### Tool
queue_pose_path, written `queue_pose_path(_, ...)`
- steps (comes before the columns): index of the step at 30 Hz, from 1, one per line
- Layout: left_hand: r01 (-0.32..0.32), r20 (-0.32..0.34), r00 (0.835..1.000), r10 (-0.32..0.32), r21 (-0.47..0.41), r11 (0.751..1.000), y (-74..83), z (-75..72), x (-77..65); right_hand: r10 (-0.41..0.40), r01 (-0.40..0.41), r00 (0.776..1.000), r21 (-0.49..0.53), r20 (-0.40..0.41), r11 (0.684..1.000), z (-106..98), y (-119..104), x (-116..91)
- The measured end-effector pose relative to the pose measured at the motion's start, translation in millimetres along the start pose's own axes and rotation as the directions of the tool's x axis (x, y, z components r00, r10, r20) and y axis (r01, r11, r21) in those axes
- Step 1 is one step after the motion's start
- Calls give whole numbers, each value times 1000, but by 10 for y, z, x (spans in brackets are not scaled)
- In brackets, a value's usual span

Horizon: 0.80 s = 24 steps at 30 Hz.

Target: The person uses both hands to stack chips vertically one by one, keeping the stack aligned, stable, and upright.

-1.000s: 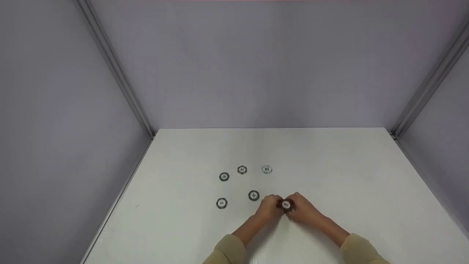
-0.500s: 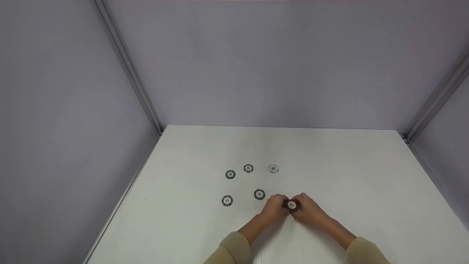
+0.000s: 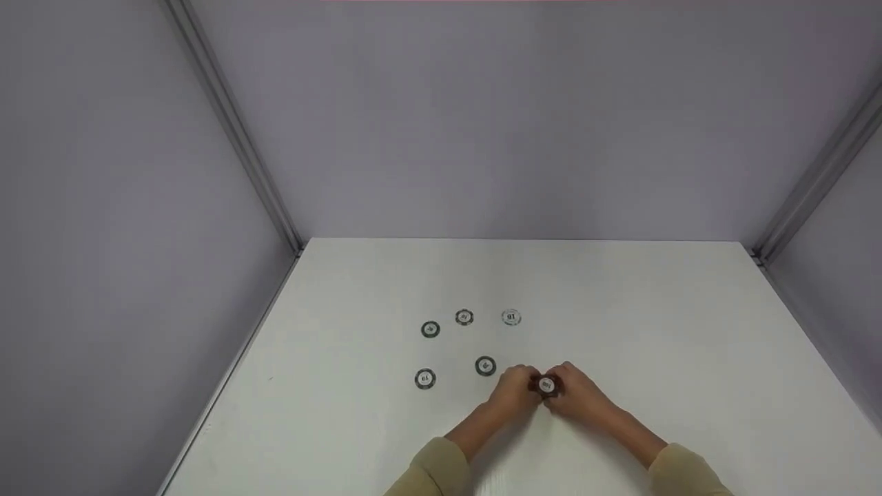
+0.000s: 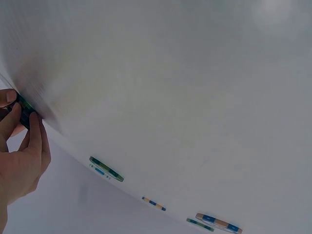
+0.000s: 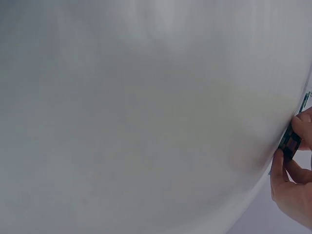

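From my seat I've got the left hand (image 3: 513, 391) and right hand (image 3: 579, 395) pinching a small poker-chip stack (image 3: 546, 385) just right of lower centre, probably squaring it, so next likely calls for a gentle release, keeping edges flush.

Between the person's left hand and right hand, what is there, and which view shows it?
The head view shows a stack of chips, dark red on top, between the left hand and the right hand; both hold it.

Left grip (image 3: 515, 389) and right grip (image 3: 576, 393) hold a dark-red chip (image 3: 547, 386).
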<state>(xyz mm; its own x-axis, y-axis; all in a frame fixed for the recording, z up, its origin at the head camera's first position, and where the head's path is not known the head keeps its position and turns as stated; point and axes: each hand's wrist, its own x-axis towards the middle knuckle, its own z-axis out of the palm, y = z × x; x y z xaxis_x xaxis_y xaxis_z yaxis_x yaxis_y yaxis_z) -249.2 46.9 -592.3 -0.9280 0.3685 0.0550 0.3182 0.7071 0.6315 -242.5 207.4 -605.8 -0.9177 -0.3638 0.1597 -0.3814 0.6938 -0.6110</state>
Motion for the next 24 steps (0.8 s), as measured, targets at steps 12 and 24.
queue_pose_path(12,7,-9,1000,-7,17,1000,3,15,1,17,-17,1000,2,5,1000,-2,-20,2)
queue_pose_path(24,-19,1,1000,19,-28,999,-46,-14,-12,-8,8,1000,-3,-8,1000,8,0,2)
